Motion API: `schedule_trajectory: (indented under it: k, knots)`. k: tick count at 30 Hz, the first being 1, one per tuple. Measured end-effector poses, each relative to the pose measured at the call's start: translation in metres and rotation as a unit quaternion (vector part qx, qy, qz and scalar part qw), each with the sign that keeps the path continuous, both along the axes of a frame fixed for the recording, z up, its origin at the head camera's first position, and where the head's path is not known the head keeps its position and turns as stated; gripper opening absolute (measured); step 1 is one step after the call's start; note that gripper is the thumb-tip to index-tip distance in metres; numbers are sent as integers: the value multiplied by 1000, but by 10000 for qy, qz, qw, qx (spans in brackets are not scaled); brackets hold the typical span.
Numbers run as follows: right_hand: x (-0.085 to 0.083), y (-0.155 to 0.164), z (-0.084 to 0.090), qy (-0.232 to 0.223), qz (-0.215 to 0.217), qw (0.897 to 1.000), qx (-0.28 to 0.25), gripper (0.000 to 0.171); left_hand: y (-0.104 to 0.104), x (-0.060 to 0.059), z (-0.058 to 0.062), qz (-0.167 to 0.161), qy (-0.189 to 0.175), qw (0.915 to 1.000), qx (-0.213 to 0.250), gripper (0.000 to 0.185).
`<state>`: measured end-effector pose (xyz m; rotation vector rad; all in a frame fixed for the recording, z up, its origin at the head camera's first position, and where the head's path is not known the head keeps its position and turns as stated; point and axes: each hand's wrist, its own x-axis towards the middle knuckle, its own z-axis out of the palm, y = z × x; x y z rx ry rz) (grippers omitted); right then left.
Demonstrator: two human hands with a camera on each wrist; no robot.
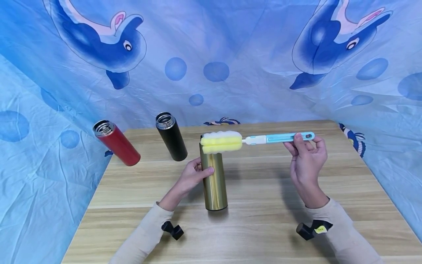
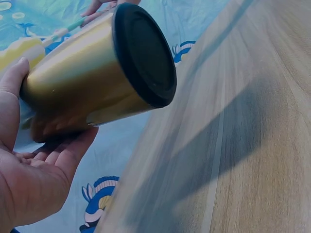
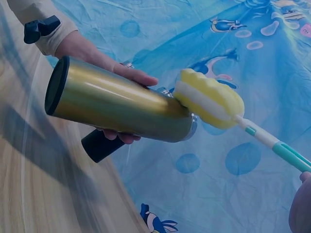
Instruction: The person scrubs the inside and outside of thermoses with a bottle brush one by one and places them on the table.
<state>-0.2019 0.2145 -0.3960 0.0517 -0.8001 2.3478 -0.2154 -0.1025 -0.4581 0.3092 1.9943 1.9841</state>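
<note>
Two hands busy: left hand [image 1: 192, 175] wrapped round gold flask [image 1: 214, 179] standing mid-table, right hand [image 1: 306, 156] pinching blue handle of sponge brush [image 1: 221, 142] — sponge head level across flask mouth. Likely lining-up stage — next, tipping sponge downward into opening.

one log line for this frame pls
left hand: holds gold flask upright on table | right hand: holds sponge brush by handle, sponge at flask mouth

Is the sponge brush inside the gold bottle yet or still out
Out. The sponge brush lies crosswise at the mouth of the gold bottle, its whole yellow head visible.
</note>
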Motion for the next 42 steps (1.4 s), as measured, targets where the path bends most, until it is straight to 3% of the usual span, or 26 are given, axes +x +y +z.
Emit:
schedule_trajectory:
  k: [9, 15, 19, 27, 35, 42]
  knots:
    - [1, 0, -3, 166, 24, 9998, 47, 33, -3, 3, -2, -261, -115, 9992, 295, 69]
    - [1, 0, -4, 80, 7, 9999, 80, 33, -7, 5, -1, -774, -147, 9934, 834, 60]
    - [0, 1, -5, -19, -2, 10000, 36, 33, -9, 7, -2, -969, -163, 9908, 934, 61]
    - [-2, 4, -1, -276, -173, 9995, -6, 34, -12, 7, -5, -780, -217, 9922, 952, 68]
    - [-5, 4, 6, -57, -213, 9998, -30, 34, -14, 7, -7, -722, -86, 9919, 1040, 79]
    - [-5, 5, 6, -29, -177, 9998, -7, 34, -15, 7, -8, -686, 3, 9909, 1157, 79]
